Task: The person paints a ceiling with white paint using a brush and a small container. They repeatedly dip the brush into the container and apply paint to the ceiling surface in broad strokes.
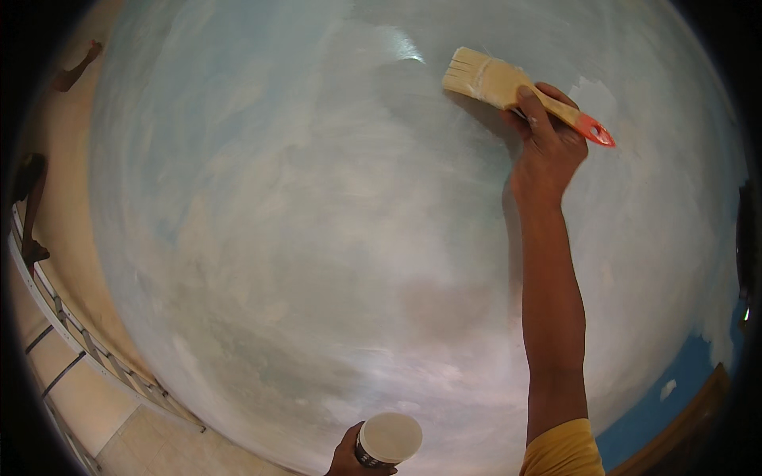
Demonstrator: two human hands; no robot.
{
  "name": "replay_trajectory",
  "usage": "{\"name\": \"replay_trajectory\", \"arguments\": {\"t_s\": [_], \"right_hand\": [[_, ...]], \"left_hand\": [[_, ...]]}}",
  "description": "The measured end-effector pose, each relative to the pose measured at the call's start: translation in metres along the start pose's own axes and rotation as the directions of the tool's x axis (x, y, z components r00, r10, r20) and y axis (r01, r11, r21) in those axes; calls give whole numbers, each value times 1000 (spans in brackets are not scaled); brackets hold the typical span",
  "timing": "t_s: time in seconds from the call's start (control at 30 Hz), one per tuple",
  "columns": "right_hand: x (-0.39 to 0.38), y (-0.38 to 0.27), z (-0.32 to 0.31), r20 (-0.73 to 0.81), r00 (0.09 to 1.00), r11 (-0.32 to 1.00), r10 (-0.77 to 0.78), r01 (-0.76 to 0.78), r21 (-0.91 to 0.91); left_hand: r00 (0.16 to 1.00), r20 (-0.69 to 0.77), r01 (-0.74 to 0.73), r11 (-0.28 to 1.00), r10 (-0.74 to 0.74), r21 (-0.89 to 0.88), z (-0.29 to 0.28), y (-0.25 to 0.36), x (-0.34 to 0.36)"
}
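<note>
My right hand (548, 155), closed round the handle of a wide paintbrush (476, 75), is high on a large painted surface (317, 206) of mottled pale grey, white and blue. The brush has pale bristles and a red-tipped handle; its bristles point left over the grey paint, and I cannot tell whether they touch it. At the bottom, my left hand (346, 454) grips a cup (389, 435) with a white rim, a dark printed side and something cream-white inside. A small white smudge shows on my right thumb.
At the far left, another person's arm (74, 74) and bent leg (33, 210) show by a metal ladder (87, 341), beside a beige wall (87, 285), above pale floor tiles (127, 444). At the lower right are a solid blue patch (651, 404) and a brown edge (667, 432).
</note>
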State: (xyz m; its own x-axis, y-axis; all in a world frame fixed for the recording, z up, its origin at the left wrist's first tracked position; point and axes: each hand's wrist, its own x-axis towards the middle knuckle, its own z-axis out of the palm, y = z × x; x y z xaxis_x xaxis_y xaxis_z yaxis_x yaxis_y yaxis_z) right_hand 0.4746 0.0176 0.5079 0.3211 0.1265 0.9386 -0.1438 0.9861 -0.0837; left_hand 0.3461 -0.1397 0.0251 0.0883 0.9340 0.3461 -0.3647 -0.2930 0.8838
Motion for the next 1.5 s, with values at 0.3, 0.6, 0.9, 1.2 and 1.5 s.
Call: {"name": "replay_trajectory", "arguments": {"t_s": [0.3, 0.6, 0.9, 1.2, 1.5], "right_hand": [[6, -16, 14, -30, 971, 933, -239, 221, -285], [15, 25, 54, 184, 956, 918, -231, 276, -285], [43, -12, 27, 348, 740, 607, -575, 672, -425], [-78, 18, 48, 939, 192, 133, -285, 978, -159], [77, 7, 45, 480, 828, 613, -290, 545, -571]], "left_hand": [[989, -141, 66, 976, -37, 207, -49, 13, -6], [995, -88, 63, 950, -38, 307, -48, 9, 0], [990, -133, 49, 996, -39, 69, -54, 3, -21], [983, -178, 18, 941, 45, 337, -61, 9, -19], [982, -191, 57, 943, 7, 328, -76, 13, -23]]}}
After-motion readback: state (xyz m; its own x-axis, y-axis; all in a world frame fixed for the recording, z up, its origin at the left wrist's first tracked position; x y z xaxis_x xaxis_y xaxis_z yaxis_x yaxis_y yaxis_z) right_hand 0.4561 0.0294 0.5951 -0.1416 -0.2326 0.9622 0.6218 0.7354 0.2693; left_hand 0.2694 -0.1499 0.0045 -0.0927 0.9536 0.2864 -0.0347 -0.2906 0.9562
